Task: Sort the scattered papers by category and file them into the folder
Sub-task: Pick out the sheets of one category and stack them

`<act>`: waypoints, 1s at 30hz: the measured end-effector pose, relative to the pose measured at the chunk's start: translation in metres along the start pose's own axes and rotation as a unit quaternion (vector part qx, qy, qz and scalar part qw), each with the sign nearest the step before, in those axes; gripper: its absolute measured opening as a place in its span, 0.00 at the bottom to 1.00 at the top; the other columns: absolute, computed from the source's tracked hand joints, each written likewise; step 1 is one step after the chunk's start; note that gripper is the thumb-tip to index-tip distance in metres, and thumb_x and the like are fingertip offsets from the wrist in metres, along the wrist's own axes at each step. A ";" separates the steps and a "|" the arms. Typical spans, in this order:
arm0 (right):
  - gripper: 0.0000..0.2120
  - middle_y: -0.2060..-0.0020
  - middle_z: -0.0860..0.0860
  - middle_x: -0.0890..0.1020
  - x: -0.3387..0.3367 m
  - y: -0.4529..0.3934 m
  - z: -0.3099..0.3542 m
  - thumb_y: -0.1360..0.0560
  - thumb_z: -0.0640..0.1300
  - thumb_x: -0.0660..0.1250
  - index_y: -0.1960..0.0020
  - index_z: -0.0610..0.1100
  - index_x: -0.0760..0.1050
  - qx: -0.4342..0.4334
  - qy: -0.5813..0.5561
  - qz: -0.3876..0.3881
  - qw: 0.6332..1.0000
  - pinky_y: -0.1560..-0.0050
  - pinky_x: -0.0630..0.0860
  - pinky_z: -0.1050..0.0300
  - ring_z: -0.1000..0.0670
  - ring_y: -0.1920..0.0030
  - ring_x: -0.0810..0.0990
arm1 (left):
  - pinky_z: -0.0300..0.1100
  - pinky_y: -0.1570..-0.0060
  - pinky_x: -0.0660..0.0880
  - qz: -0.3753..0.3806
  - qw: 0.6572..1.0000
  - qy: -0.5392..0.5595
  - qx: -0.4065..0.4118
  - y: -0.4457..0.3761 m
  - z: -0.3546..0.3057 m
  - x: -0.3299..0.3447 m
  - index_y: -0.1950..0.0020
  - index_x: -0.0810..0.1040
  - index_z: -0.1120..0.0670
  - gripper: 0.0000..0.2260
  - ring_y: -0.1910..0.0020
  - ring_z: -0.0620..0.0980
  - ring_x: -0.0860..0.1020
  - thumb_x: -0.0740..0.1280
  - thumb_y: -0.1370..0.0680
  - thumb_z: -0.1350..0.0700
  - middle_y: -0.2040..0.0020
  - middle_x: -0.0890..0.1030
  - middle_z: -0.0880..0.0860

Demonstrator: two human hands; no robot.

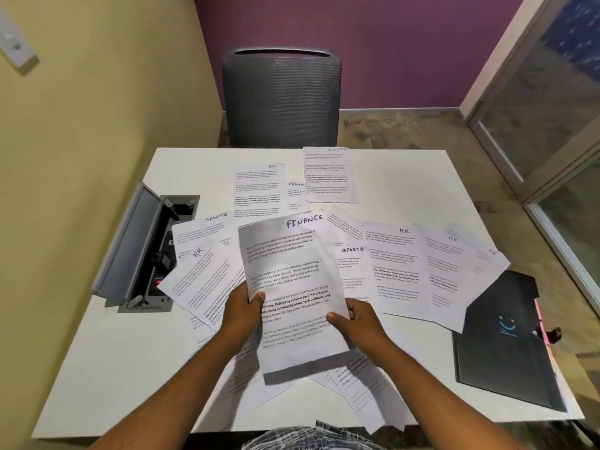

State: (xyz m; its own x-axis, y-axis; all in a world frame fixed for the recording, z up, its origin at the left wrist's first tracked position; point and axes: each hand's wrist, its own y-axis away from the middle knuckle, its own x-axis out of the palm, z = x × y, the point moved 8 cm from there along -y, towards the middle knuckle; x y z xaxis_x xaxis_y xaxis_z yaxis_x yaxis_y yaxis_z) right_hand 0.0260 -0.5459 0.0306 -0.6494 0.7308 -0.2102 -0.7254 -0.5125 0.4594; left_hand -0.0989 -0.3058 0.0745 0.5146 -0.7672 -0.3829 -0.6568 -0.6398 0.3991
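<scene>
Both hands lift FINANCE sheet (292,297) above table (107,358) middle: left hand (242,315) pinches left edge, right hand (355,321) pinches right edge. Black folder (503,345) lies closed at right edge.

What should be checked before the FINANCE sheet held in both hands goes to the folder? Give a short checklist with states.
1. Left hand grip on the FINANCE sheet: ok, thumb on its left edge.
2. Right hand grip: ok, thumb on its right edge.
3. Category label readable: ok.
4. Only one sheet held: cannot tell.
5. Black folder open to receive it: not ok, lying closed on the table.
6. Other FINANCE sheets gathered: cannot tell; visible labels read HR, SPORTS, ADMIN.
</scene>
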 end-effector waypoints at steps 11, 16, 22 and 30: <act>0.10 0.51 0.48 0.88 0.003 0.004 0.013 0.24 0.40 0.75 0.44 0.42 0.84 0.015 -0.055 -0.016 0.998 0.42 0.82 0.41 0.46 0.49 0.87 | 0.41 0.61 0.82 0.073 0.991 0.112 0.003 0.022 -0.016 0.004 0.38 0.74 0.60 0.12 0.66 0.40 0.83 0.63 0.20 0.69 0.50 0.83 0.56; 0.10 0.49 0.45 0.88 0.011 0.004 0.018 0.25 0.36 0.75 0.44 0.39 0.83 0.033 -0.091 -0.016 0.995 0.42 0.82 0.44 0.43 0.47 0.87 | 0.27 0.68 0.75 0.059 0.991 0.119 0.005 0.013 -0.014 -0.005 0.38 0.75 0.57 0.12 0.59 0.40 0.82 0.64 0.20 0.68 0.52 0.81 0.47; 0.14 0.69 0.56 0.84 0.022 0.006 0.011 0.29 0.38 0.77 0.70 0.49 0.82 0.071 0.003 -0.054 0.996 0.59 0.80 0.56 0.54 0.65 0.83 | 0.39 0.59 0.81 0.042 0.995 0.071 -0.050 -0.004 0.034 -0.023 0.43 0.80 0.56 0.10 0.54 0.49 0.83 0.72 0.23 0.63 0.50 0.84 0.52; 0.22 0.76 0.58 0.69 0.071 0.006 -0.016 0.31 0.41 0.78 0.74 0.47 0.68 0.111 0.141 -0.062 0.982 0.66 0.66 0.60 0.56 0.71 0.69 | 0.34 0.73 0.71 0.023 0.987 0.011 -0.159 -0.005 0.115 -0.062 0.55 0.85 0.59 0.09 0.73 0.45 0.77 0.79 0.30 0.56 0.67 0.83 0.50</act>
State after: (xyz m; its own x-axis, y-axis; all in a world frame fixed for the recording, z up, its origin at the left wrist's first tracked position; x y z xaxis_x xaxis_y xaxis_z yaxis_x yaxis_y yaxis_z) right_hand -0.0287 -0.5043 0.0045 -0.6189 0.6115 -0.4930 -0.7560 -0.2934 0.5851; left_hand -0.1910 -0.2502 0.0007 0.5020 -0.7946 -0.3414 -0.4758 -0.5834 0.6582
